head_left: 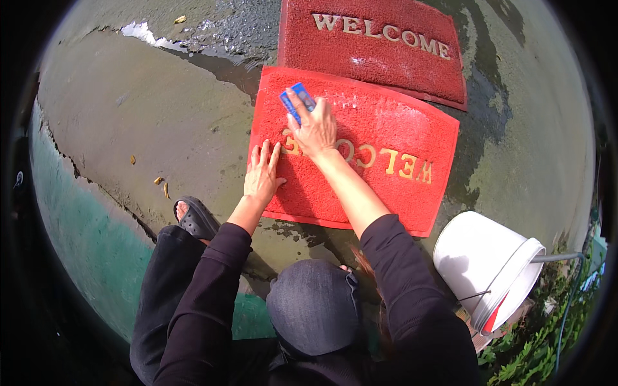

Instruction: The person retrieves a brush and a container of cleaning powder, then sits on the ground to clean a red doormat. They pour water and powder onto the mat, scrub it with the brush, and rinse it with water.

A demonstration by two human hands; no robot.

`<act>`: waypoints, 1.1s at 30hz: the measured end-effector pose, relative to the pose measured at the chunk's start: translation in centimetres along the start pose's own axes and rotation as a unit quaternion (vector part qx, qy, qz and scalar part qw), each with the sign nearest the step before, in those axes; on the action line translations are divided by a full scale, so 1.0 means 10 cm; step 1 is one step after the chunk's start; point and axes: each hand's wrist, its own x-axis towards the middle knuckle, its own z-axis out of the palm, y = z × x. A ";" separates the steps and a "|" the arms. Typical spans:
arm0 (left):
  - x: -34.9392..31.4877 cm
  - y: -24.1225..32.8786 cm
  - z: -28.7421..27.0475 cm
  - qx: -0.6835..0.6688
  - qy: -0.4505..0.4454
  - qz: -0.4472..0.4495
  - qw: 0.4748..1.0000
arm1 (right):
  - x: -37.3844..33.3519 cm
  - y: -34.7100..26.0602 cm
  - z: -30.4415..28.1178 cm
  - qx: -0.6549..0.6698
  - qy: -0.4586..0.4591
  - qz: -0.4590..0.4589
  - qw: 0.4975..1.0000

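Observation:
A bright red doormat with yellow lettering lies on wet concrete in front of me, its letters upside down from my side. My right hand is closed round a small blue rectangular block and presses it onto the mat's far left part. Whether the block is a brush or a soap bar does not show clearly. Flat on the mat's left edge rests my left hand, fingers spread and nothing in it. Whitish patches mark the pile to the right of the block.
Beyond it lies a darker red doormat with pale lettering, partly under the near mat. At right a white bucket lies tipped over, something red inside its mouth, near a grey pipe and green plants. Left, a cracked edge borders green-painted ground.

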 end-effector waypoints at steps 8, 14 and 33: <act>0.00 -0.04 0.09 0.078 -0.052 -0.018 0.995 | -0.42 1.94 -0.86 -0.231 -0.025 0.199 0.952; 0.10 0.00 0.18 0.104 -0.073 -0.004 0.992 | -0.12 1.12 -0.61 -0.097 0.039 0.229 0.968; 0.17 0.08 0.16 0.152 -0.085 0.016 0.985 | 0.17 -0.25 0.54 -0.052 -0.050 0.136 0.988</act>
